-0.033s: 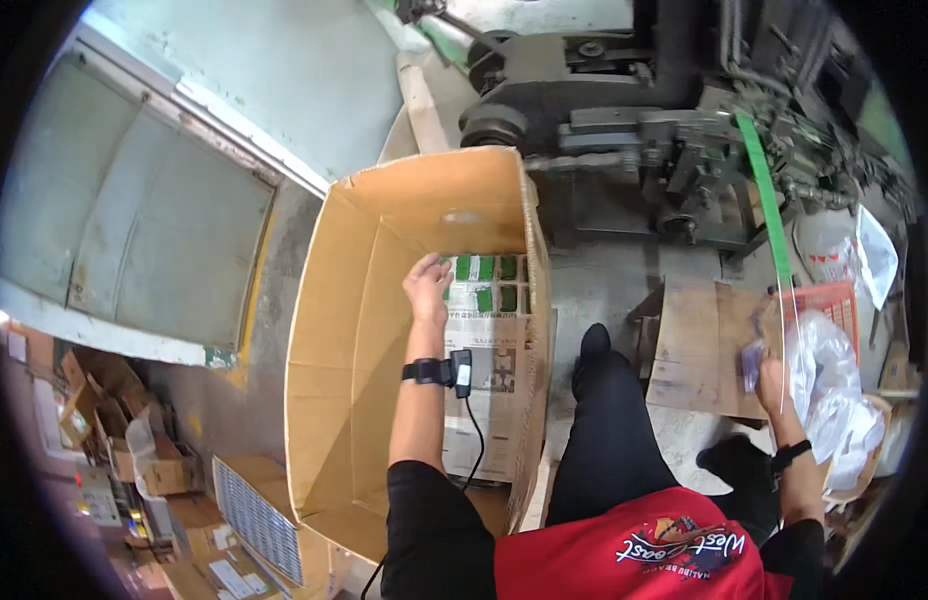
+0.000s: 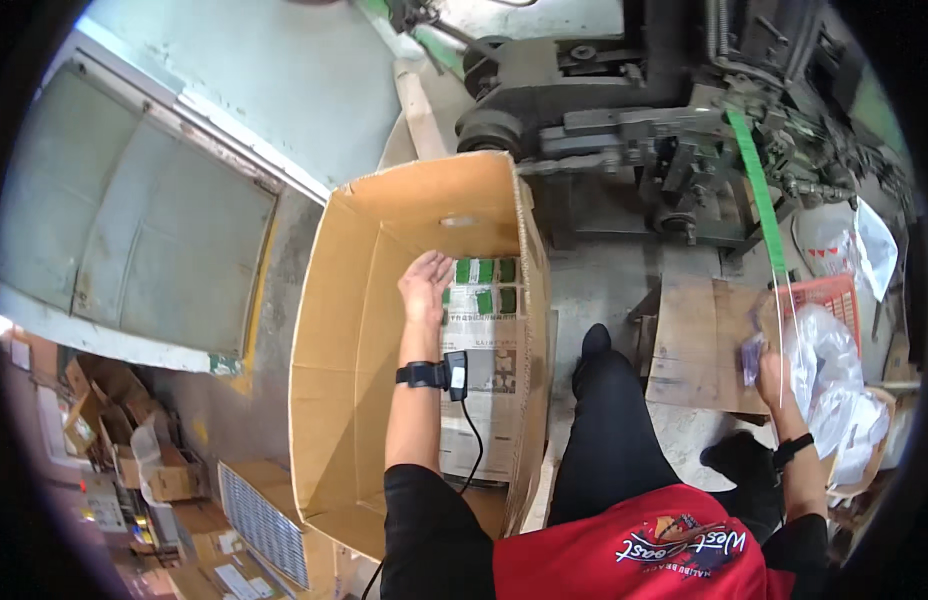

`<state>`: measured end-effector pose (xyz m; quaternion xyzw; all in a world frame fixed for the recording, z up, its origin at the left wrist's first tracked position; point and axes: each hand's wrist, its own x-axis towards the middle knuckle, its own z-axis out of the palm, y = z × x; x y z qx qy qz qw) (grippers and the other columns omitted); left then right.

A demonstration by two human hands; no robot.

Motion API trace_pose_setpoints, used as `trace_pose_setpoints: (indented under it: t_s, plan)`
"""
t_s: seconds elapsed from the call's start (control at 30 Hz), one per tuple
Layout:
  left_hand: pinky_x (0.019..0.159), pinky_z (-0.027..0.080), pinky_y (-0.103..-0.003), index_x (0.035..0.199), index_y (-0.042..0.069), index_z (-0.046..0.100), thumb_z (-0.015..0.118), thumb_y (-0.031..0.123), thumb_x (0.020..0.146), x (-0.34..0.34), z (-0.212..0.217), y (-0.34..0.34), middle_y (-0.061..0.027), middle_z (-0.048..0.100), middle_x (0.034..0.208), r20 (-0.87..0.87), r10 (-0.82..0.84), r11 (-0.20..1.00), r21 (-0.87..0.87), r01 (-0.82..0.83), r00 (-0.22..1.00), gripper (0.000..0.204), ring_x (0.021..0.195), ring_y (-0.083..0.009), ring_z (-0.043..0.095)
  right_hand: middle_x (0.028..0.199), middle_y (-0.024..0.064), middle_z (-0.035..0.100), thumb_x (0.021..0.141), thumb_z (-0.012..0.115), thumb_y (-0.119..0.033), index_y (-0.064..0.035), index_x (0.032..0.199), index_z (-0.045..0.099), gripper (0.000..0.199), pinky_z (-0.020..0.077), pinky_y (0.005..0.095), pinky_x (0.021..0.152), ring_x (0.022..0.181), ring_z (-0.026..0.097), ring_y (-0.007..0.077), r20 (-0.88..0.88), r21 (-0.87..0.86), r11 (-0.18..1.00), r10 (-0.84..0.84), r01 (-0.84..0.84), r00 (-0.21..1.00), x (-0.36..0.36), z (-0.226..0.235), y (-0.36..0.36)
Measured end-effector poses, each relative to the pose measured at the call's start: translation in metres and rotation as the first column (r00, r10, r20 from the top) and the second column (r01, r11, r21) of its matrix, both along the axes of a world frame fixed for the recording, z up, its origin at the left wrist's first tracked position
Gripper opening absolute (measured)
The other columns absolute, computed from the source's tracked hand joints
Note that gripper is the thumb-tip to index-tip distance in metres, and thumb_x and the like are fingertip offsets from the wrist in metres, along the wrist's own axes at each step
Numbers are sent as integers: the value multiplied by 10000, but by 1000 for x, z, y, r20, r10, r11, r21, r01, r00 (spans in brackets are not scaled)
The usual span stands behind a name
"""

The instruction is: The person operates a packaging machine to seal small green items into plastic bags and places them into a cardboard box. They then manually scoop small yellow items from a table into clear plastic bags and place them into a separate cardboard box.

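One layer of packs (image 2: pixel 481 330) covers only the right side of the box (image 2: pixel 354 330) floor; the left side is bare, so packing looks early. Left hand (image 2: pixel 424 285) is inside the box, open, fingers flat on the packs' left edge. Right hand (image 2: pixel 769 372), well right of the box, grasps a small purple item (image 2: pixel 751 357) beside the clear bags (image 2: pixel 829 375).

A grey concrete floor (image 2: pixel 604 290) is seen, stained and worn. A heavy dark strapping machine (image 2: pixel 634 130) is set at the top, threaded with a green strap (image 2: pixel 759 195). Pale metal panels (image 2: pixel 134 220) are lit brightly on the left; flattened cardboard (image 2: pixel 699 345) is spread nearby.
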<state>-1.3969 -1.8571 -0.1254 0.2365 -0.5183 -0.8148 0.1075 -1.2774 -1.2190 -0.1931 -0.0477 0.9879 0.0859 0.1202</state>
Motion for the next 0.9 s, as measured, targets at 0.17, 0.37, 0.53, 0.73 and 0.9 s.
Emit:
trace_pose_setpoints:
  t_s: [0.17,0.37,0.53,0.73,0.9]
  plan:
    - [905,468,-400,1148,-51,500,512,178,895,7,112,42,-189,574,1121,-320,-308,888,242,391,896,341,1060,-298,559,676,224,599,652,584,-37,0,777,591,131,483,471,571,658,602,406,-176,-179,983,-65,33,982,7,1,20]
    - [879,490,-382,1171,-58,489,505,195,918,35,240,171,-190,579,1109,-419,-716,652,-115,749,559,358,1059,-274,567,587,63,541,796,613,-103,-15,796,561,102,410,286,501,550,508,112,-221,-941,340,-586,-11,780,15,132,37]
    - [919,447,-353,1309,-36,368,528,307,918,73,276,326,-180,501,1256,-173,-885,461,-454,762,433,544,1150,-256,511,743,52,606,863,573,-68,-10,920,553,83,518,257,559,614,613,133,-55,-947,-267,-412,-179,909,23,262,-26]
    - [732,505,-296,1221,16,438,447,316,959,76,231,433,-97,572,1006,-295,-828,561,-452,693,477,398,909,-169,585,796,69,622,876,534,-32,-5,975,552,105,502,260,576,621,597,125,17,-936,-352,-60,-5,998,4,271,-48]
    - [656,528,-390,1175,32,459,306,496,948,73,159,410,-99,564,877,-90,-675,731,53,680,733,539,767,-236,608,957,171,552,673,447,94,-145,1223,478,601,448,406,807,929,550,358,-342,-847,485,-180,-219,922,-44,232,-9]
